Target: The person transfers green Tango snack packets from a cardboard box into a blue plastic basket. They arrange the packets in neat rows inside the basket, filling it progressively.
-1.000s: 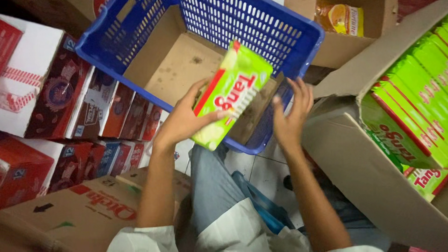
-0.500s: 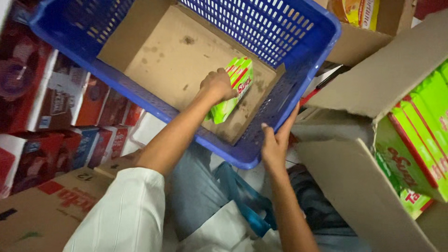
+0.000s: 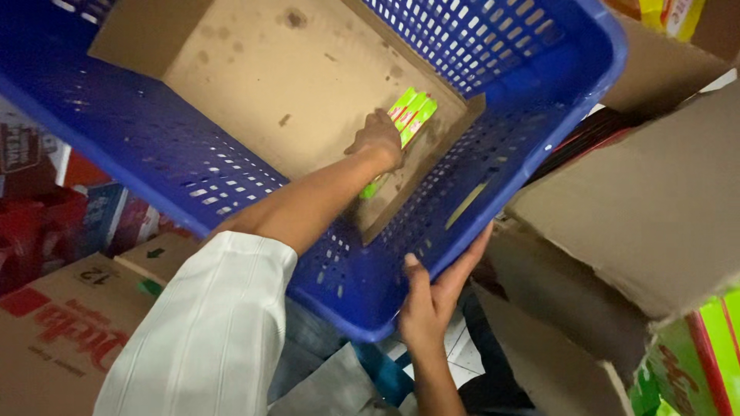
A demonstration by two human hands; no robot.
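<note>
Green packs set inside a blue crate

The large blue perforated plastic crate [image 3: 493, 100] is lined with brown cardboard [image 3: 293, 85]. The right hand [image 3: 434, 296] grips its near rim; the left hand [image 3: 378, 139] clasps the green flat packs [image 3: 412, 115] against the crate's cardboard floor.

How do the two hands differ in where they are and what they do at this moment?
The left hand reaches deep inside the blue basket, while the right hand is outside, at the near rim. The left hand presses on a green pack lying on the cardboard liner; the right hand grips only the basket. The left arm wears a white sleeve; the right forearm looks bare. Both hands touch something.
</note>
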